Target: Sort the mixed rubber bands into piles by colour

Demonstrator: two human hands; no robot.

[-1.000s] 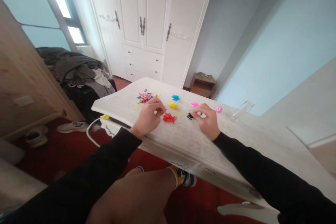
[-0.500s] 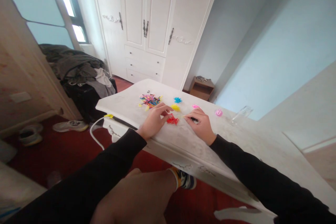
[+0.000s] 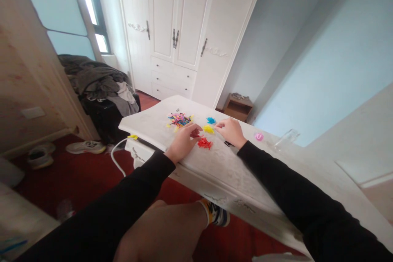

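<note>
Small piles of coloured bands, which look like little rubber bands, lie on a white table (image 3: 227,163). My left hand (image 3: 184,139) is curled beside the red pile (image 3: 205,143), with a thin red band (image 3: 200,135) showing between thumb and fingers. A mixed-colour pile (image 3: 180,119) lies just beyond that hand. My right hand (image 3: 231,131) hovers with fingertips pinched by the yellow pile (image 3: 208,129); anything in the pinch is too small to make out. The blue pile (image 3: 211,120) lies behind the yellow one. Part of a black pile (image 3: 227,144) shows under my right hand.
A pink bunch (image 3: 258,136) and a clear glass (image 3: 287,139) lie farther right on the table. A white cable (image 3: 114,157) hangs at its left corner. Beyond stand a white wardrobe (image 3: 181,16) and a clothes heap (image 3: 98,80).
My right hand has moved away from me, from beside the red pile to the yellow pile, uncovering part of the black pile and covering the small pink pile. A red band now shows in my left hand.
</note>
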